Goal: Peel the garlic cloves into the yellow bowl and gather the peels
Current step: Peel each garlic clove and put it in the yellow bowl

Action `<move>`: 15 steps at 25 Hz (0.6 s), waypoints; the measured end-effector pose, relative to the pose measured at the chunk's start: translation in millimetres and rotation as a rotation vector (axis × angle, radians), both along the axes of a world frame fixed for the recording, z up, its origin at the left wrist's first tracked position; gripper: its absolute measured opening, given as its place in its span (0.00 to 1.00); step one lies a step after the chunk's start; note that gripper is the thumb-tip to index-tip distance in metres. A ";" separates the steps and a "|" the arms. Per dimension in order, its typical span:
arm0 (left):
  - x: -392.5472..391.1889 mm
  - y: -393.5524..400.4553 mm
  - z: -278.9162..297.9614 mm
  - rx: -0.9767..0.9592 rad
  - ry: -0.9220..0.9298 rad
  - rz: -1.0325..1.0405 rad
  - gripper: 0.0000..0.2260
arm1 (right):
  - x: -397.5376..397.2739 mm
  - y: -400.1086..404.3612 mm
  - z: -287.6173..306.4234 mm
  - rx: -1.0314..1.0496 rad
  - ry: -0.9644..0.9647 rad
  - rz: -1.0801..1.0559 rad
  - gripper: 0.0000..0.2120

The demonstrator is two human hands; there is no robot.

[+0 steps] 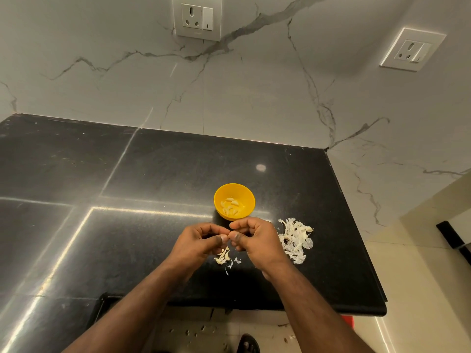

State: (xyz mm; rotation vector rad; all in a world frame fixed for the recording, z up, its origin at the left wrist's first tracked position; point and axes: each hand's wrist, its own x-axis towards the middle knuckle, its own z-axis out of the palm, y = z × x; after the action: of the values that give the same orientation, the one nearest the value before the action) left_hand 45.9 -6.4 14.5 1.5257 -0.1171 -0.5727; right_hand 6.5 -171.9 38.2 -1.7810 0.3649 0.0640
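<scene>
A wide stretch of the black bench (76, 174) is lying bare on the left, its front edge dropping away to the floor below the forearms. Two hands are meeting just in front of the bowl. The left hand (197, 242) is curling its fingers, its grip closing on a small garlic clove (225, 235) pinched at the thumb tip. Below it a little heap of unpeeled cloves (223, 257) is lying on the bench, with a few loose scraps beside; the count there is too small to read. The yellow bowl (234, 201) is sitting just beyond the hands, holding about seven peeled cloves (230, 207). The right hand (254, 240) is curling too, its grip pinching the same clove from the other side. Just beside that hand, one pile of peels (297, 240) is spreading near the bench's right edge, where the bench is ending against the marbled wall (254, 98). Two socket plates are showing on the wall, one (196, 17) at top centre, one (413, 49) at right; no writing is readable.
</scene>
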 end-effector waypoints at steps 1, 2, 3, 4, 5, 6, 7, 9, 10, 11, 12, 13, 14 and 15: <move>0.0 0.2 0.4 -0.002 0.002 0.008 0.05 | 0.0 0.1 0.5 0.025 0.000 -0.007 0.08; 0.1 0.2 0.5 0.002 0.001 0.020 0.05 | -0.1 -0.2 1.0 0.053 0.002 -0.012 0.08; 0.6 0.3 0.0 0.007 0.001 0.037 0.04 | -0.3 -0.7 1.3 0.082 0.004 -0.016 0.07; 0.9 0.6 -0.7 0.013 0.001 0.053 0.04 | -0.7 -1.5 1.3 0.100 0.006 -0.016 0.07; 1.3 0.5 -1.4 0.020 0.002 0.065 0.04 | -1.2 -2.7 1.0 0.086 0.004 -0.012 0.07; 1.1 0.4 -1.8 0.026 0.001 0.072 0.04 | -1.5 -3.8 0.7 0.041 -0.003 -0.004 0.07; 1.1 0.1 -2.1 0.029 -0.002 0.075 0.04 | -1.7 -4.6 0.4 -0.021 -0.014 0.008 0.08; 1.0 -1.6 -2.7 0.032 -0.015 0.073 0.05 | -2.4 -5.2 0.5 -0.126 -0.047 0.034 0.09; 1.0 -1.8 -3.3 0.033 -0.023 0.075 0.05 | -2.9 -4.7 0.7 -0.165 -0.061 0.049 0.09; 1.3 -2.1 -4.0 0.036 -0.035 0.078 0.05 | -3.1 -3.9 1.2 -0.199 -0.073 0.062 0.09; 2.0 -1.7 -4.7 0.043 -0.047 0.079 0.05 | -3.6 -2.9 1.8 -0.232 -0.084 0.071 0.09; 2.6 -1.5 -5.4 0.051 -0.059 0.078 0.06 | -4.1 -1.9 2.0 -0.263 -0.098 0.076 0.09; 3.0 -1.4 -5.3 0.057 -0.071 0.076 0.06 | -4.1 -1.1 2.1 -0.290 -0.112 0.077 0.09; 2.7 -1.8 -4.8 0.060 -0.083 0.073 0.06 | -4.3 0.0 1.9 -0.313 -0.127 0.072 0.09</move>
State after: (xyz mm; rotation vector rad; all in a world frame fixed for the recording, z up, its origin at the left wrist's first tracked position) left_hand 48.6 -8.2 9.6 1.6059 -0.1078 -0.4582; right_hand 2.2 -171.9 40.1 -2.0962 0.2272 -0.0584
